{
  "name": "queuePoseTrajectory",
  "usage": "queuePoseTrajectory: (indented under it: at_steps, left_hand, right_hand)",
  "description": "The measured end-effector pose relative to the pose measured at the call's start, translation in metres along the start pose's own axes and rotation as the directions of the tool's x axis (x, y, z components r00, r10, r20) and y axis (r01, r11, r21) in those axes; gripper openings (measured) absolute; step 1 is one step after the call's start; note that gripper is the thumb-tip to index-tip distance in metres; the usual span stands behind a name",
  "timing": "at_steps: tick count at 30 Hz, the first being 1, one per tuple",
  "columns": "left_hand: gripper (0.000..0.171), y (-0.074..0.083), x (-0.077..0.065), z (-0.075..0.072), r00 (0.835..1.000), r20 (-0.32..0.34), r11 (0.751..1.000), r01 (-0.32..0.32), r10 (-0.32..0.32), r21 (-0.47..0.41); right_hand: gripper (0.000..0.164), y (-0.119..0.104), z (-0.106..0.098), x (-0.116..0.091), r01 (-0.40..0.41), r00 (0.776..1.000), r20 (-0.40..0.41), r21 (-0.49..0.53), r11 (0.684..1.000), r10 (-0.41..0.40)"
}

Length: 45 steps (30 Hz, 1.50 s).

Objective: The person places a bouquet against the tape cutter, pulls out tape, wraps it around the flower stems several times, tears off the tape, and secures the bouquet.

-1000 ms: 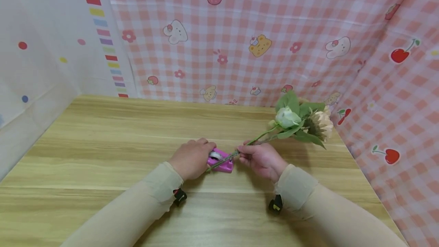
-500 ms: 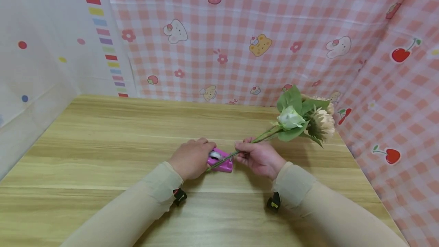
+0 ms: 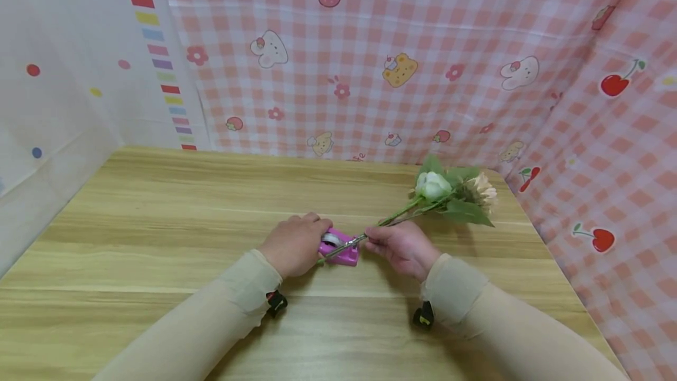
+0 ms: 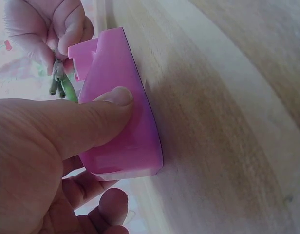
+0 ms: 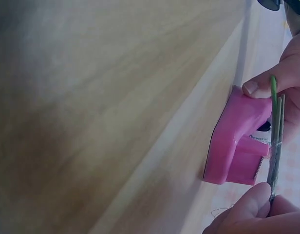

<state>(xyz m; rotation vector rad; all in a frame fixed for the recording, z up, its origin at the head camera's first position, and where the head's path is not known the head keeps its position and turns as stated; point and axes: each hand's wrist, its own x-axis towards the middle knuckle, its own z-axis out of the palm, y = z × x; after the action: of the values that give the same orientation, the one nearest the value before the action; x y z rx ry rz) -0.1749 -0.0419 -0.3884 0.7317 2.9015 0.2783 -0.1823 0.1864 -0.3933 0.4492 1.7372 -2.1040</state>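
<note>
My left hand [image 3: 296, 244] grips a pink tape dispenser [image 3: 346, 257] on the table, its thumb pressed along one side in the left wrist view. A roll of clear tape [image 3: 331, 239] sits inside. My right hand [image 3: 404, 249] pinches a small bunch of flower stems [image 3: 402, 211] between thumb and fingers. The stems slant across, over the dispenser, their cut ends near my left hand. Shiny tape [image 5: 275, 155] wraps the stems beside the toothed cutter [image 5: 258, 169] in the right wrist view. A white-green rose [image 3: 433, 186] and a peach flower [image 3: 483, 191] with green leaves top the bunch.
The wood-grain table [image 3: 174, 216] reaches back to a pink checked cloth [image 3: 296, 99] with cartoon prints. Another checked cloth [image 3: 597, 193] hangs along the right side, and a white dotted one [image 3: 63, 93] on the left.
The flower heads first rise slightly to the right, then dip and shift left as the stems turn in my right hand's fingers. My left hand and the dispenser stay in place.
</note>
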Motion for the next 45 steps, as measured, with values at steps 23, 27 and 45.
queuePoseTrajectory:
  at_steps: [23,27,45]
  left_hand:
    - [0.056,-0.002,0.002,0.003,1.0,0.001,1.0,-0.002,0.002,0.011]
    - [0.056,-0.002,0.002,0.002,1.0,-0.001,1.0,0.001,-0.001,0.006]
    - [0.057,-0.001,0.001,0.0,1.0,0.008,1.0,0.014,-0.014,-0.003]
  right_hand:
    - [0.034,-0.008,0.009,0.005,-0.066,0.99,0.127,0.076,0.995,0.056]
    - [0.04,-0.007,0.011,0.006,-0.048,0.995,0.091,0.071,0.996,0.042]
    - [0.015,-0.009,0.005,0.004,-0.06,0.993,0.099,-0.116,0.991,0.072]
